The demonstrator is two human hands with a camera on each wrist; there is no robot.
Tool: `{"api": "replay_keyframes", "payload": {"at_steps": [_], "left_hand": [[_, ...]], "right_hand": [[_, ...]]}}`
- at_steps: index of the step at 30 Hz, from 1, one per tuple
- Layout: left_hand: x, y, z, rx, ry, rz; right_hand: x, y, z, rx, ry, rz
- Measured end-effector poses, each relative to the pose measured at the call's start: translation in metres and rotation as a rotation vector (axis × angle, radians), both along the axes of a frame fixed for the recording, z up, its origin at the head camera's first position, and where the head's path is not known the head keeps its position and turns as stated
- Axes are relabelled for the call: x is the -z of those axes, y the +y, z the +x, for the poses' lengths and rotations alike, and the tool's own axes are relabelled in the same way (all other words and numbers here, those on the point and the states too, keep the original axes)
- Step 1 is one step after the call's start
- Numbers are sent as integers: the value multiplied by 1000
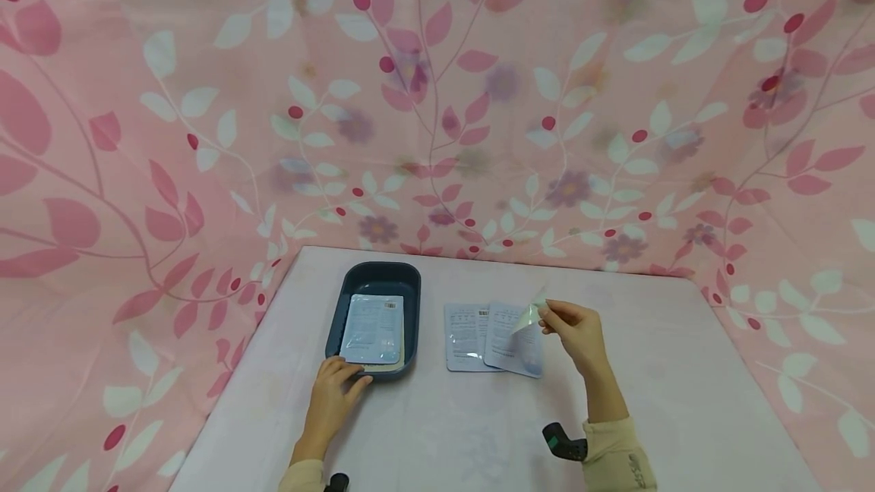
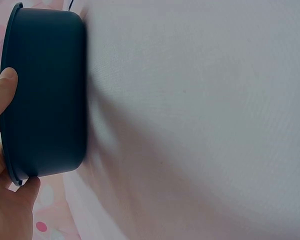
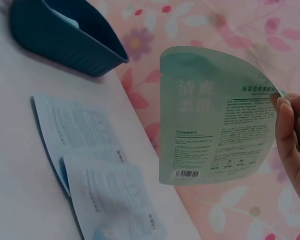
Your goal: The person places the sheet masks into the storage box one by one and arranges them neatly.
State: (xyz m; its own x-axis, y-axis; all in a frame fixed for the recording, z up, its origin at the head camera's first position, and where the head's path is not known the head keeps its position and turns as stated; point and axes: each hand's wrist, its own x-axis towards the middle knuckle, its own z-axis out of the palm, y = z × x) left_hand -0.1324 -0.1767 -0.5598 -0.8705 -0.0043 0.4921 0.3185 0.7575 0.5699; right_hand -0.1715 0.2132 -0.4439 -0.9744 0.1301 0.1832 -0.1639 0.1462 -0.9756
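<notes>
My right hand (image 1: 579,334) pinches the edge of a green face mask packet (image 3: 215,120) between thumb and fingers. The packet hangs tilted over two blue packets (image 1: 466,340) that lie overlapping on the table. My left hand (image 1: 328,399) holds the near left corner of a dark blue plastic basket (image 2: 45,95), fingers on its rim. Inside the basket lies another blue packet (image 1: 372,329), printed side up, with a pale yellowish edge (image 1: 383,367) showing beneath it.
A white cloth (image 1: 437,439) covers the table. Pink floral fabric (image 1: 437,97) hangs behind it and at both sides. Dark wrist devices (image 1: 564,443) sit by both cuffs.
</notes>
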Motion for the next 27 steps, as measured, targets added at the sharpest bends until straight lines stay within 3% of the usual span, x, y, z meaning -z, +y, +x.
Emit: {"api": "replay_keyframes", "payload": {"at_steps": [27], "left_hand": [[1,1,-1,6,15,-7]], "right_hand": [[-16,-58,-35,-190,23,-11]]}}
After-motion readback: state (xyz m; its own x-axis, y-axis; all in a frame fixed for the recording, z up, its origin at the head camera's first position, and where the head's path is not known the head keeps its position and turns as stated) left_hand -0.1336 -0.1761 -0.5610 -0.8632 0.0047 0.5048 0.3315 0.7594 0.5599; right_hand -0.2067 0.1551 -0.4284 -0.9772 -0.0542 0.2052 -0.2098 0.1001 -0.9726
